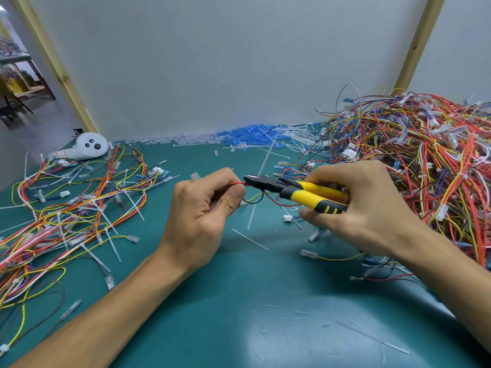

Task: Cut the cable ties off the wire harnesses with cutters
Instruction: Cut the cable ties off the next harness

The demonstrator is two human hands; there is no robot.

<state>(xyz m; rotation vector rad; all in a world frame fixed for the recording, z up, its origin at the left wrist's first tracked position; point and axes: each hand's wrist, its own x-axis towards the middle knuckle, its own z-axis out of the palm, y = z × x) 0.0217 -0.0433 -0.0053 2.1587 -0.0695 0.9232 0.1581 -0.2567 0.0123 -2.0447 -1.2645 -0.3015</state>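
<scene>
My left hand (pixel 204 208) pinches a thin wire harness (pixel 259 196) of red, black and yellow wires above the green table mat (pixel 239 301). Gripped in my right hand (pixel 366 208) are yellow-and-black cutters (pixel 300 191). Their dark jaws meet the red wire just right of my left fingertips. A long white cable tie (pixel 265 160) rises from the jaws toward the wall. A big tangled heap of harnesses (pixel 425 160) fills the right side, and a looser spread of harnesses (pixel 71 208) with white ties lies on the left.
Cut white tie pieces (pixel 249 239) are scattered on the mat. Blue and clear connector sleeves (pixel 247 136) pile along the grey back wall. A white handheld device (pixel 89 146) lies at the back left. Wooden posts (pixel 53 62) frame the wall.
</scene>
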